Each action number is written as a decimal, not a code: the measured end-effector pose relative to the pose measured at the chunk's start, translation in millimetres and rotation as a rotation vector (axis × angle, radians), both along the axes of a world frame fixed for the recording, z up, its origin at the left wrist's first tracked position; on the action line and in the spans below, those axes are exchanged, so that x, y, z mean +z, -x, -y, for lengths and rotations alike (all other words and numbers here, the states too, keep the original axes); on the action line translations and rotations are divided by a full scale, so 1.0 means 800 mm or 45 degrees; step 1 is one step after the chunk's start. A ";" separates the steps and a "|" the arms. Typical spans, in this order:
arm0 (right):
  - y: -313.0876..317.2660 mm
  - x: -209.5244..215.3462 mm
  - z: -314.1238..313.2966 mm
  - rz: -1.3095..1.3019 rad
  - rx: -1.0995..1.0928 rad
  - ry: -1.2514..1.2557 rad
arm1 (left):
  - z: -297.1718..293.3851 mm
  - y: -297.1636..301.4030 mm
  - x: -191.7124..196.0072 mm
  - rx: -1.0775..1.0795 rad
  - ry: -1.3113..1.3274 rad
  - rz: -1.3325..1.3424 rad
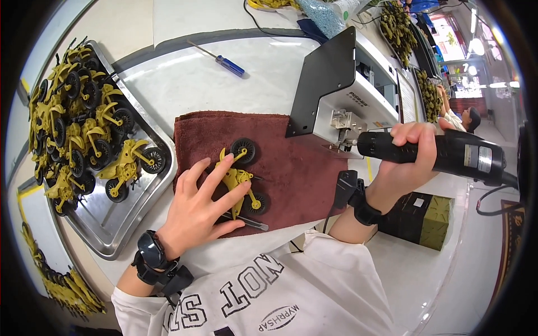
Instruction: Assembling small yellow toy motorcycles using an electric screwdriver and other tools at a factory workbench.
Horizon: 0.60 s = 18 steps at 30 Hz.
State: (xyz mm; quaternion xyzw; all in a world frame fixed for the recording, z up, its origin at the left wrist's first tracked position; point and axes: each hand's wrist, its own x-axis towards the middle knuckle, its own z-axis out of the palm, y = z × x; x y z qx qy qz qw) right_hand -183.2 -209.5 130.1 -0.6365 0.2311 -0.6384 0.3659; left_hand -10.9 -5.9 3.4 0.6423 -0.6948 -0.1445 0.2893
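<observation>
One yellow toy motorcycle (236, 177) lies toward the left edge of a maroon cloth (305, 185), touched by the spread fingers of the left hand (197, 210). The right hand (408, 171) grips a black power screwdriver (457, 157), its tip by a silver machine (343, 105) (black-panelled) at the cloth's upper right corner.

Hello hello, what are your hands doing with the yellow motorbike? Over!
Left hand spread over yellow toy motorbike on maroon cloth. Right hand gripping black power screwdriver, pointed at silver-and-black machine. Thin metal tool close by motorbike.
</observation>
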 end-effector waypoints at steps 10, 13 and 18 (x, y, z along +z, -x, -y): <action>-0.002 -0.022 -0.090 0.192 0.485 -0.141 | -0.001 -0.005 -0.002 -0.009 0.071 -0.074; -0.022 -0.036 -0.107 0.247 0.820 -0.159 | -0.002 -0.006 -0.001 -0.016 0.099 -0.103; -0.055 -0.038 -0.108 -0.016 0.780 -0.151 | -0.004 -0.005 -0.009 -0.003 0.131 -0.067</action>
